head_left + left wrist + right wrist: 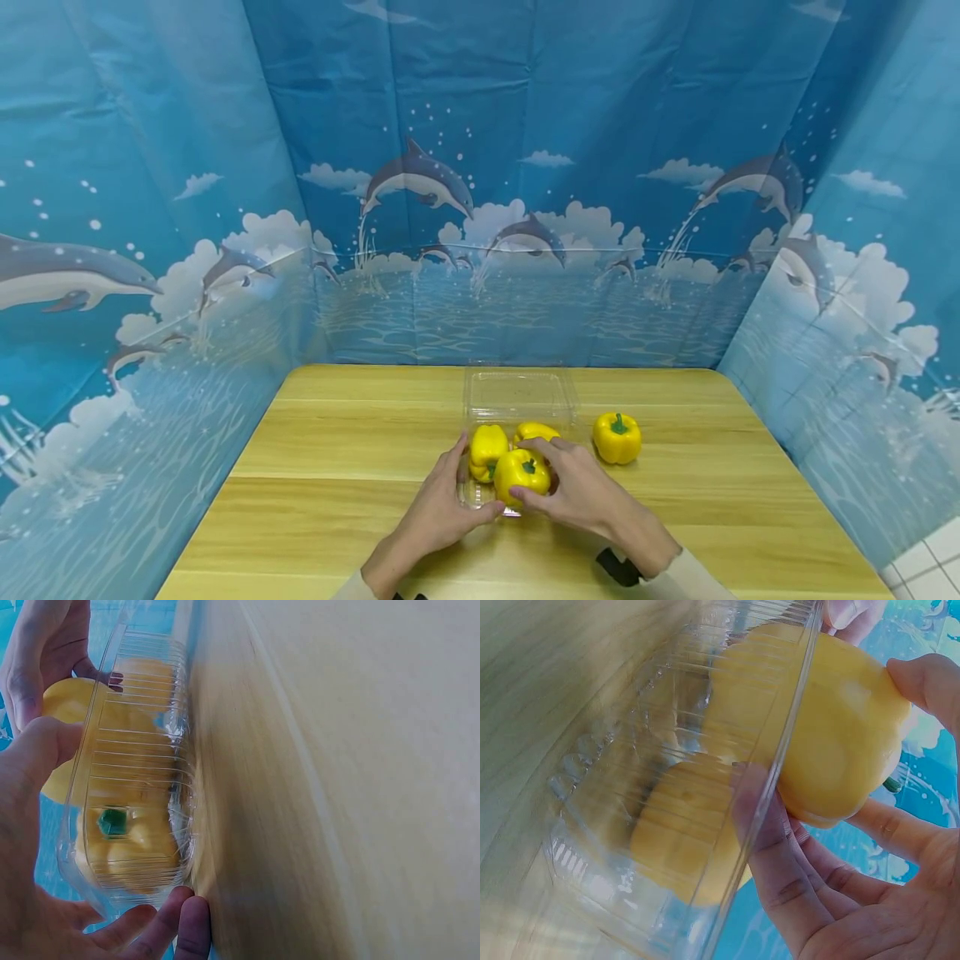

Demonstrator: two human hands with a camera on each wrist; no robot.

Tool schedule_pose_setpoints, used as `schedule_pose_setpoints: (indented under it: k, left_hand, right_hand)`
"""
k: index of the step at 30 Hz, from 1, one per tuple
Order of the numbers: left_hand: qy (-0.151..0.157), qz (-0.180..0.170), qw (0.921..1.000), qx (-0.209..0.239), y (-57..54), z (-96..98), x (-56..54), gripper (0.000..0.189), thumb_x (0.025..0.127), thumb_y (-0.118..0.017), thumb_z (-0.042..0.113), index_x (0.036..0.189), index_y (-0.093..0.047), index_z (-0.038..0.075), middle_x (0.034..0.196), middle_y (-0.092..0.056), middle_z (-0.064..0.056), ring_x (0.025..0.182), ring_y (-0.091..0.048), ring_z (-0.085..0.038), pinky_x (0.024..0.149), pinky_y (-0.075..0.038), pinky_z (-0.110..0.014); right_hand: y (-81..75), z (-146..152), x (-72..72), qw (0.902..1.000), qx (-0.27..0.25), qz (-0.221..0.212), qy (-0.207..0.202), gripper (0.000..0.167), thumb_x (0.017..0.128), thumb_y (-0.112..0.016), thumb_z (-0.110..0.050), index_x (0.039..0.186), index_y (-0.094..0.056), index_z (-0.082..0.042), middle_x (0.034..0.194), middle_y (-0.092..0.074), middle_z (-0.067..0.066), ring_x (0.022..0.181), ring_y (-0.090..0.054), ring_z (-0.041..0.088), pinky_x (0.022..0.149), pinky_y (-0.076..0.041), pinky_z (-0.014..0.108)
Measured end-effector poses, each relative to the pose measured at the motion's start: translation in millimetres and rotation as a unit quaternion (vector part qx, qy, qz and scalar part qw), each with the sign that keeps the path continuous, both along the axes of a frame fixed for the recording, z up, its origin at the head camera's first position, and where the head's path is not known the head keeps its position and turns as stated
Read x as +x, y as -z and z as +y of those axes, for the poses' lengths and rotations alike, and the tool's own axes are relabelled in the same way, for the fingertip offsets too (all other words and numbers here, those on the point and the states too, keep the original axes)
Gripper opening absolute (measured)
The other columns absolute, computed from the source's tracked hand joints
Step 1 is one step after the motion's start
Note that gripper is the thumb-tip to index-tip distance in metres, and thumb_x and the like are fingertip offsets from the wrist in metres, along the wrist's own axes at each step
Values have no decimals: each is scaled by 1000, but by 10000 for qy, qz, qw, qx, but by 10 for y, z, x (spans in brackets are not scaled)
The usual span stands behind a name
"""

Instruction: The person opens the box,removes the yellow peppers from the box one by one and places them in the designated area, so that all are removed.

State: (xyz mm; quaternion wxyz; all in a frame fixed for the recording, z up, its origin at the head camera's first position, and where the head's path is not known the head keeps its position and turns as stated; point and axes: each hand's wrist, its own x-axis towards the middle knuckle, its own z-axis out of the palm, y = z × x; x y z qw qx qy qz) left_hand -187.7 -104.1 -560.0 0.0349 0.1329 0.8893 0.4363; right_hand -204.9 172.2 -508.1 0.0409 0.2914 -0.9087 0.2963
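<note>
A yellow bell pepper [513, 479] with a green stem is gripped by my right hand [581, 492], thumb near the front and fingers behind it. It sits partly below the rim of a clear plastic clamshell container [135, 761]. Two more yellow peppers lie in that container, one at the left [489, 443] and one at the back [532, 430], partly hidden by my right hand. My left hand [441, 510] holds the container's left front corner, fingers along the side and low at the table. Its thumb reaches over the front rim, close to the gripped pepper.
The container's clear lid [517, 393] lies folded back toward the far table edge. Another yellow pepper [617, 440] stands on the wooden table [337, 467] to the right. A blue dolphin-print curtain [480, 308] borders the table at the back and sides.
</note>
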Motion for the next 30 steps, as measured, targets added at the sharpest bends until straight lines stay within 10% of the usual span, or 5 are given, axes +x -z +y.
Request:
schedule_pose_setpoints:
  k: [30]
  left_hand:
    - [-31,44,10000,28,16,15,-17,129,93,-92,61,189,-17,16,183,-46,-17,140,-68,-34,113,-63,-64]
  right_hand:
    - [-94,152,52,9992,33,230,323,74,101,-88,-54,161,-69,-14,120,-75,4,81,-58,2,67,-52,20]
